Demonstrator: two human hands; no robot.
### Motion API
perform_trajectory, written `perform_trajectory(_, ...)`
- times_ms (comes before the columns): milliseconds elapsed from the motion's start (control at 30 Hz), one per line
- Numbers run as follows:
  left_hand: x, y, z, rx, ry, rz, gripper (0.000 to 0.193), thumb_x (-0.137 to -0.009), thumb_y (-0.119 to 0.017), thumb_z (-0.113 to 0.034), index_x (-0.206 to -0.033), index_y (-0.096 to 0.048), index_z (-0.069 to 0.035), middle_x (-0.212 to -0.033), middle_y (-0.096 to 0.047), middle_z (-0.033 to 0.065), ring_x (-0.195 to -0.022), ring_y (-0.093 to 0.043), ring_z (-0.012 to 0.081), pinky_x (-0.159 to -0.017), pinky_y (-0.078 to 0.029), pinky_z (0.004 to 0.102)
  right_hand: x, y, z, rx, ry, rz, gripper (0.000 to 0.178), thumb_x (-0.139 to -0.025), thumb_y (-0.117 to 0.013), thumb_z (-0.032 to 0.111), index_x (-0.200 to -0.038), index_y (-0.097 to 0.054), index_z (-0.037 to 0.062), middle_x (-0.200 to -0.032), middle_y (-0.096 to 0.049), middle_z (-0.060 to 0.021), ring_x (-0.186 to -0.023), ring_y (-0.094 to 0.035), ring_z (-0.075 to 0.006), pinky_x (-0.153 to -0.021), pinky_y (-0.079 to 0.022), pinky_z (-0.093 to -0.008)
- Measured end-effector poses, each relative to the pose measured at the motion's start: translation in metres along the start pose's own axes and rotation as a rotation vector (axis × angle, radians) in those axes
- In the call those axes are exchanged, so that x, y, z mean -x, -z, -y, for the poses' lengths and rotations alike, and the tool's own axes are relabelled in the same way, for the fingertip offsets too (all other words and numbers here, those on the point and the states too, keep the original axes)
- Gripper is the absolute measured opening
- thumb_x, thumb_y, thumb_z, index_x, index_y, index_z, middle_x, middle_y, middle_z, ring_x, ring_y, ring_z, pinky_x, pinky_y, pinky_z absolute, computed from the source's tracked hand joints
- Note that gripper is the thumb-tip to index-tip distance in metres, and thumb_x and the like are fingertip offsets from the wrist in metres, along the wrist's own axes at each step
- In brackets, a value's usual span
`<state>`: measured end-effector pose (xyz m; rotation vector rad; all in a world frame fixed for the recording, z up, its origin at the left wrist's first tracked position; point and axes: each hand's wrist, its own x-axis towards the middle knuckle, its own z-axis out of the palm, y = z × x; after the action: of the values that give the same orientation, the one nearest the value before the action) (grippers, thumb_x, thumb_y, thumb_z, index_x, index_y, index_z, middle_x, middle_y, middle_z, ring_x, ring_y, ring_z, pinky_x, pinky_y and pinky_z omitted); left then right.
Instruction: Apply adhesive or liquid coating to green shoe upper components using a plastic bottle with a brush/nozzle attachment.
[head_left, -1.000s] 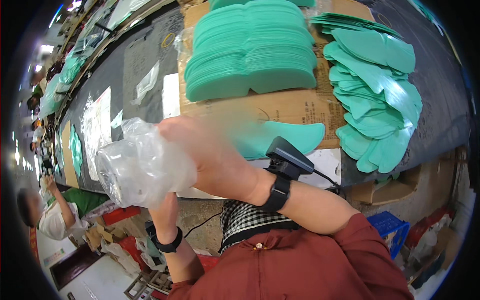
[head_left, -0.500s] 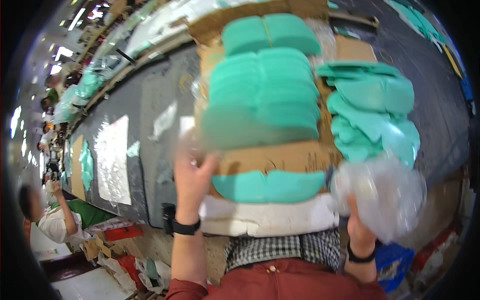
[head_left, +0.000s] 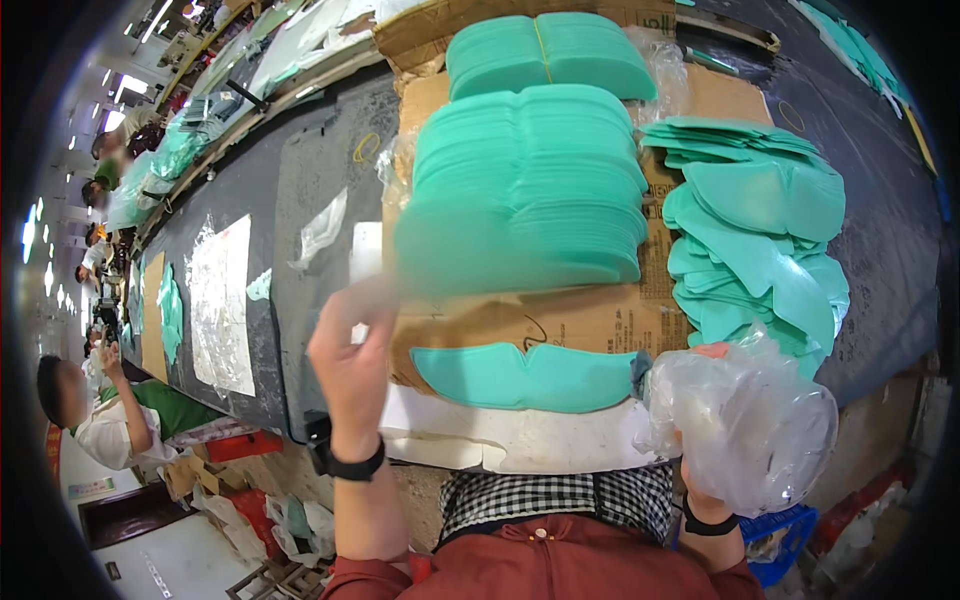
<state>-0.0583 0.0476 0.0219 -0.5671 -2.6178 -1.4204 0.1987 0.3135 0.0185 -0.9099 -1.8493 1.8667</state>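
My left hand [head_left: 352, 350] is beside the near left corner of a large stack of green curved sheets [head_left: 530, 180]. Its thumb and fingers pinch the end of the nearest sheet [head_left: 445, 250], which is lifted and blurred. In front, a single green sheet [head_left: 530, 378] with a notch in its far edge lies flat. My right hand [head_left: 703, 480], mostly hidden, is closed around a bulky object wrapped in clear plastic [head_left: 745, 420]. That object's dark grey tip [head_left: 641, 375] meets the right end of the single sheet.
Flattened cardboard [head_left: 600, 315] lies beneath the sheets, with a white strip [head_left: 510, 440] along the table's near edge. A banded green stack [head_left: 550, 55] is behind. A loose green pile [head_left: 760, 220] stands right. Another person [head_left: 120, 420] sits far left.
My left hand has shifted slightly left and nearer, its fingers now clearer at the sheet's end. My right hand and the plastic-wrapped object have moved a little left and down.
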Motion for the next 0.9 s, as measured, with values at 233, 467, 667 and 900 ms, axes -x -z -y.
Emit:
perform_trajectory(233,0.02,0.03,-0.021,0.467,0.5,0.362,0.024,-0.094,-0.07,-0.005,-0.116,-0.069,0.004,-0.096,-0.072,0.004,-0.073,-0.06,0.0089,-0.067,-0.048,0.0242,-0.006,-0.006,0.039,-0.413,0.433,-0.327,0.112,-0.082,-0.083,0.042,-0.162,-0.012,0.0067,-0.14,-0.048,-0.0166,-0.13,-0.05,-0.033,-0.112,-0.04,-0.0531)
perform_trajectory(467,0.048,-0.009,-0.002,-0.159,0.02,0.301,0.033,-0.087,-0.076,-0.006,-0.119,-0.072,-0.006,-0.081,-0.055,0.0054,-0.072,-0.054,0.0145,-0.067,-0.047,0.0282,-0.016,-0.055,0.019,-0.074,0.511,0.045,0.088,-0.088,-0.078,0.03,-0.157,-0.03,0.0031,-0.135,-0.056,-0.0169,-0.126,-0.055,-0.031,-0.117,-0.036,-0.0535)
perform_trajectory(667,0.064,-0.015,0.014,-0.072,0.008,0.242,0.02,-0.084,-0.065,-0.006,-0.104,-0.068,-0.002,-0.096,-0.065,0.0159,-0.092,-0.058,0.0374,-0.08,-0.047,0.0458,-0.011,-0.102,-0.022,0.399,0.801,0.136,0.071,-0.087,-0.076,0.028,-0.143,-0.041,0.002,-0.127,-0.059,-0.0172,-0.118,-0.057,-0.0335,-0.108,-0.039,-0.0526)
perform_trajectory(900,0.073,0.024,0.022,-0.217,-0.116,0.175,0.034,-0.091,-0.07,-0.006,-0.125,-0.07,-0.006,-0.111,-0.073,0.0075,-0.095,-0.065,0.0175,-0.082,-0.05,0.0376,-0.018,-0.103,-0.009,0.63,0.828,0.323,0.052,-0.087,-0.074,0.025,-0.128,-0.053,0.0008,-0.117,-0.064,-0.0175,-0.109,-0.059,-0.0364,-0.098,-0.043,-0.0516)
